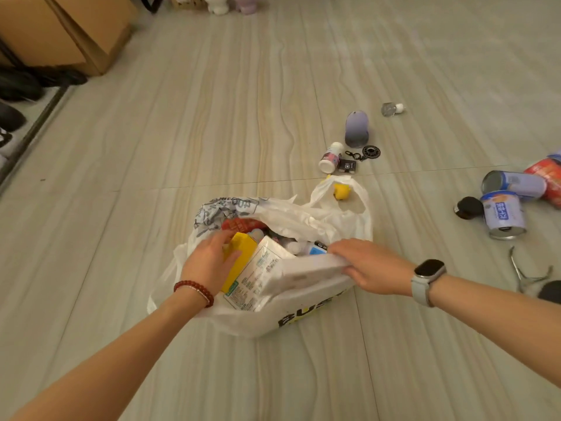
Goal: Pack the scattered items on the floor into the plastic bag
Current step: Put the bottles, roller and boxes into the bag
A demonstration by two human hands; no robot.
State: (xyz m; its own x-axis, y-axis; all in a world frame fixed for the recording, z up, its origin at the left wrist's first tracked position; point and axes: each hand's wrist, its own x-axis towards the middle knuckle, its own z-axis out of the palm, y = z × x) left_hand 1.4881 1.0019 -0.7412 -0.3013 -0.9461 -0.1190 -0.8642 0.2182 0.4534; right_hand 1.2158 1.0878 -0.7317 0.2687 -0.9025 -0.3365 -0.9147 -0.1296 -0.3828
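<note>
A white plastic bag (303,314) lies open on the floor, filled with packed items. My left hand (209,262) grips a yellow box (243,253) inside the bag's mouth. My right hand (370,265) holds the end of a flat white box (303,273) that lies across the top of the bag. A white printed carton (258,275) sits between the two boxes. Scattered on the floor to the right are a white pill bottle (330,158), a purple cap-shaped item (356,129), a black keychain (368,152), several cans (504,215) and a black jar (469,208).
Cardboard boxes (66,31) stand at the far left, with dark shoes (18,86) below them. A small clear bottle (391,108) lies far right. Metal tongs (528,273) lie by my right wrist. A yellow toy (342,191) shows through the bag's handle.
</note>
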